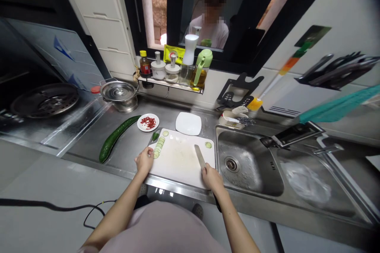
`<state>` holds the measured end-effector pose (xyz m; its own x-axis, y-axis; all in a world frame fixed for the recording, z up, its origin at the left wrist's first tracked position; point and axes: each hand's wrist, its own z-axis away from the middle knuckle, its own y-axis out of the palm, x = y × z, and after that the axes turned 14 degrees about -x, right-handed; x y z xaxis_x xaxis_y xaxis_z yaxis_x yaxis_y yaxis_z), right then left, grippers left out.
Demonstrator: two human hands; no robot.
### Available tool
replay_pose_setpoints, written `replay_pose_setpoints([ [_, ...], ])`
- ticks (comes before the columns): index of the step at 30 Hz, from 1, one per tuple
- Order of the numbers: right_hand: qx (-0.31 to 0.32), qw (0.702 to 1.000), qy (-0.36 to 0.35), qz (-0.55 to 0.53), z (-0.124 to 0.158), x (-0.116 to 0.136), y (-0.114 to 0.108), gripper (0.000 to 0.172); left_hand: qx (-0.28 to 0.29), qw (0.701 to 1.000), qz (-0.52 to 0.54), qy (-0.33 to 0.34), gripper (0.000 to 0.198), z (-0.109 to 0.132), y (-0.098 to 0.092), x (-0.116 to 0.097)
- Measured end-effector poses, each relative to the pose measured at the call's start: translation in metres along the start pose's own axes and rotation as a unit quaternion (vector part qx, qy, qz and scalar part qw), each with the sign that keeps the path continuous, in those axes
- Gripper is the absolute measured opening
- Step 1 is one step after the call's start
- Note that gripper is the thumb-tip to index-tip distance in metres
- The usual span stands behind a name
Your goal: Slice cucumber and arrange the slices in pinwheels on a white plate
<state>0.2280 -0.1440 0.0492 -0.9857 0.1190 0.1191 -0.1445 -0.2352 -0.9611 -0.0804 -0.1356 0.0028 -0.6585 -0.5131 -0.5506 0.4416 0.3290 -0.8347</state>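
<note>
A white cutting board (pixel 181 160) lies on the steel counter in front of me. My right hand (pixel 211 177) grips a knife (pixel 200 155) whose blade points away over the board. My left hand (pixel 144 161) rests at the board's left edge, fingers curled against a row of cucumber slices (pixel 159 146). A green cucumber end piece (pixel 155 136) lies just beyond the slices. One loose slice (pixel 208 144) sits near the board's far right corner, another (pixel 165 133) at the far left.
A whole cucumber (pixel 116 137) lies on the counter to the left. A small plate of chopped red chili (pixel 148 122) and an empty white plate (pixel 188 123) sit behind the board. The sink (pixel 247 162) is right; a pot (pixel 120 93) and condiment shelf (pixel 172 81) stand behind.
</note>
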Motion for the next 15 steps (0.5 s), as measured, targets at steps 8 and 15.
replay_pose_setpoints([
  [8, 0.007, 1.0, 0.002, 0.002, 0.0, 0.001, 0.0, 0.038, -0.035, 0.999, -0.003, 0.03, 0.02, 0.007, 0.005, 0.001],
  [15, 0.023, 1.0, 0.01, -0.002, -0.003, 0.002, -0.002, 0.039, -0.046, 0.995, 0.006, 0.083, 0.026, 0.001, 0.013, -0.041],
])
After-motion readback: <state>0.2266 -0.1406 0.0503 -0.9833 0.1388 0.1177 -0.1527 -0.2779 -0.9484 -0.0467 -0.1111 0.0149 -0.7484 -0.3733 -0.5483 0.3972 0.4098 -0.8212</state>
